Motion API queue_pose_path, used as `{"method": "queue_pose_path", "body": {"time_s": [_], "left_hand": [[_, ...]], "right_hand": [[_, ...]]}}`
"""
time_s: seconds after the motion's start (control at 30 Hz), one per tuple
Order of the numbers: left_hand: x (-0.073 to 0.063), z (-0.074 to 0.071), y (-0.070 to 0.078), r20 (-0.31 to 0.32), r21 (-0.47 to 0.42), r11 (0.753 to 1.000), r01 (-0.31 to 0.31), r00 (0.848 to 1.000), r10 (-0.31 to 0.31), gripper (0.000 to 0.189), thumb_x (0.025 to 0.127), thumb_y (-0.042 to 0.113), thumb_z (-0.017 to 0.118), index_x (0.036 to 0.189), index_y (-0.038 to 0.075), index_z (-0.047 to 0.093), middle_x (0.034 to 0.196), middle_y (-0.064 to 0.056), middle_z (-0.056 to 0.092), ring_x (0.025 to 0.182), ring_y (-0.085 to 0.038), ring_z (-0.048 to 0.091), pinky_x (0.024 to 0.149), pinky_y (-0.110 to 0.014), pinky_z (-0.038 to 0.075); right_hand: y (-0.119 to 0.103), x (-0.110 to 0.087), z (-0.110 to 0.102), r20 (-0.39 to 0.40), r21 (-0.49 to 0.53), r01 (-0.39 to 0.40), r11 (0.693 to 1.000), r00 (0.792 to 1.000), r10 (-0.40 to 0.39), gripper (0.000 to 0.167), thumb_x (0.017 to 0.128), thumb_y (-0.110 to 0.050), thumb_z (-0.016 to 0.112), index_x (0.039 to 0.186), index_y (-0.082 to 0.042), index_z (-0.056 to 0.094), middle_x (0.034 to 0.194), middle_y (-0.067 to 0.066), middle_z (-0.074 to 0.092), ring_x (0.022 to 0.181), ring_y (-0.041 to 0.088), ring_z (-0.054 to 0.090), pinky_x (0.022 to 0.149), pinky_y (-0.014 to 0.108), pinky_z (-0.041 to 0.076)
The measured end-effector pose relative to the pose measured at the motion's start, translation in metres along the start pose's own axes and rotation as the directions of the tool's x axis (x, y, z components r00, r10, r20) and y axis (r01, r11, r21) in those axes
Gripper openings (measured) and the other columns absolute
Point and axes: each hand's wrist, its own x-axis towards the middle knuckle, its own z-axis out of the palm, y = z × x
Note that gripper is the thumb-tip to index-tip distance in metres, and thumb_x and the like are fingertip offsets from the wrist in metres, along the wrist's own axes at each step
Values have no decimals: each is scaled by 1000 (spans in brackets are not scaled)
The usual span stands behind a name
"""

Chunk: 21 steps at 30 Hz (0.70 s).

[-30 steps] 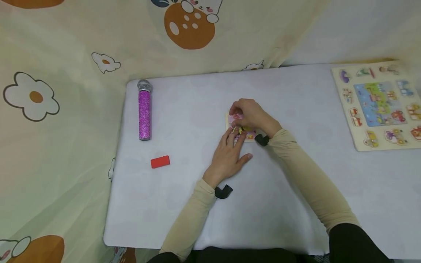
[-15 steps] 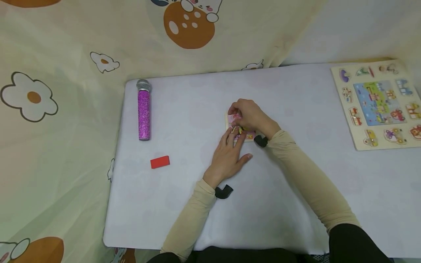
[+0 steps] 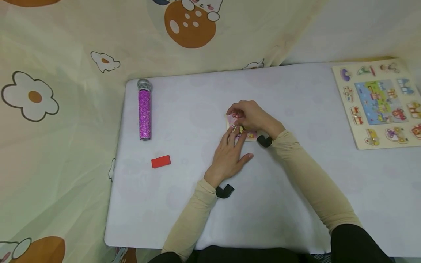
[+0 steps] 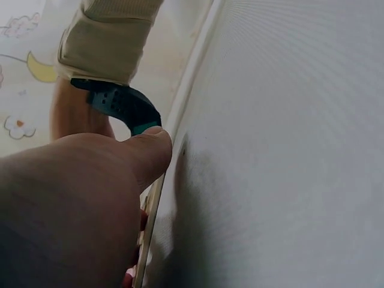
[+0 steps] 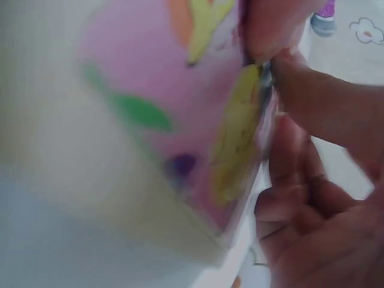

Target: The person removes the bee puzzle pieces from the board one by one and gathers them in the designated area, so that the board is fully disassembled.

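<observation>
A small pink picture puzzle board lies on the table beneath both hands. Its pink face, with a printed green leaf, fills much of the right wrist view. My left hand rests on its lower part with fingers stretched out and thumb spread. Above it my right hand bends over the board, thumb and fingers curled. In the right wrist view its fingertips pinch the end of a yellow puzzle piece on the board. Fingers hide part of the piece, and that view is blurred.
To the left stand a purple glitter microphone and a red block on the white table. A larger picture puzzle board lies at the far right. Patterned cloth hangs behind and left.
My right hand has shifted very slightly, its fingertips a little lower over the board. The left hand stays in place on the board.
</observation>
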Motion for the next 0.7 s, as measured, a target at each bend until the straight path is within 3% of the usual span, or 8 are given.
{"method": "queue_pose_path", "body": {"time_s": [0.13, 0.37, 0.7], "left_hand": [[0, -1, 0, 0, 3, 1000, 7, 1000, -7, 79, 106, 55, 57, 167, 11, 31, 173, -17, 26, 163, -36, 14, 134, -43, 17], [1, -2, -1, -2, -3, 1000, 6, 1000, -6, 79, 107, 55, 56, 167, 11, 31, 173, -17, 25, 163, -36, 12, 135, -42, 16], [1, -2, 3, 24, -19, 999, 38, 999, -38, 80, 106, 55, 58, 168, 13, 29, 174, -15, 24, 164, -34, 9, 135, -41, 12]], "right_hand": [[1, 0, -2, 9, 1, -5, 1000, 1000, 5, 37, 94, 7, 70, 127, -9, 74, 107, 12, 72, 98, 27, 65, 90, 42, 55], [3, -1, -7, -28, -36, 0, 999, 1000, -1, 35, 96, -3, 77, 130, -4, 72, 108, 14, 76, 102, 29, 70, 97, 46, 57], [22, -14, -24, -146, 65, -23, 998, 989, 33, 35, 96, 0, 75, 131, -3, 71, 113, 17, 75, 103, 31, 67, 94, 48, 54]]}}
